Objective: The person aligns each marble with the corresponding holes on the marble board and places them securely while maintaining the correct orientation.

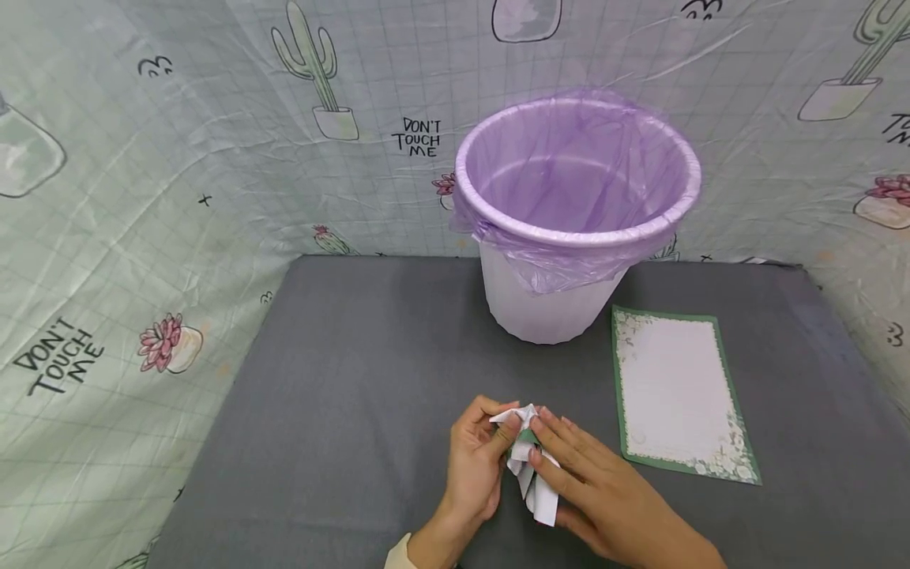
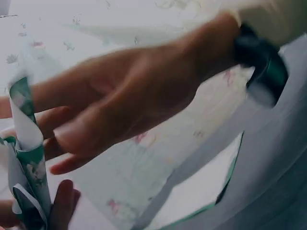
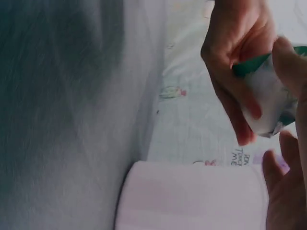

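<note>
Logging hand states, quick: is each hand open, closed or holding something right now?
Left hand: closed, pinching the crumpled paper.
Right hand: fingers touching the crumpled paper; whether it grips cannot be told.

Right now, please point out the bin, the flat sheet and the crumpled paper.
Bin [image 1: 547, 318], head view: its front wall.
Flat sheet [image 1: 677, 389], head view: its white middle.
Crumpled paper [image 1: 522, 451], head view: its folded middle.

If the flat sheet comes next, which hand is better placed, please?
Probably the right hand: it is nearer the sheet than the left hand is, though both touch the crumpled paper.
</note>
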### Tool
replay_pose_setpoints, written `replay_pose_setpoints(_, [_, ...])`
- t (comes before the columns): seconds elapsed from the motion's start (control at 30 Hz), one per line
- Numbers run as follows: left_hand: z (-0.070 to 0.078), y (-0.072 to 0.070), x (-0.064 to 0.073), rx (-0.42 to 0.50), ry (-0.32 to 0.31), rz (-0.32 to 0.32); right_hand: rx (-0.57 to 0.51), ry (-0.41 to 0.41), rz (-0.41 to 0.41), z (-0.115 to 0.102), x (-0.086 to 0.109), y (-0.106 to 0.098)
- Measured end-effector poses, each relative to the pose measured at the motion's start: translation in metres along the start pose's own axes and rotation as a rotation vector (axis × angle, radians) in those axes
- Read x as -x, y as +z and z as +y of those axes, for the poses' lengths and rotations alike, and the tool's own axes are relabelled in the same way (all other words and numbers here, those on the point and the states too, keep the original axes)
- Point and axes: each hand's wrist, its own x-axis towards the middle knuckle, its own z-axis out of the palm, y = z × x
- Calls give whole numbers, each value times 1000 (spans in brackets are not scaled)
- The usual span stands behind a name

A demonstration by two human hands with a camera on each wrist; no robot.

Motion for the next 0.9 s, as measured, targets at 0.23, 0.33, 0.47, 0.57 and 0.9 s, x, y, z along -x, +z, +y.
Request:
replay_pose_setpoints(0.23, [-5,10,9,-20,-152,65,54,-80,85,5,-5,-3])
replay_pose_setpoints(0.33, [-1,10,8,-53,-209,66,38,-125,183,8,-7,0])
replay_pose_setpoints(0.47, [11,9,9,-94,-241,-66,29,-153,332,13,-10,3])
replay_pose_setpoints(0.57, [24,9,12,-130,-214,-211,27,-156,399,14,-13,3])
replay_pose_setpoints(0.9, [50,17,21,-454,-18,-405,-4,-24,395,6,-15,-1])
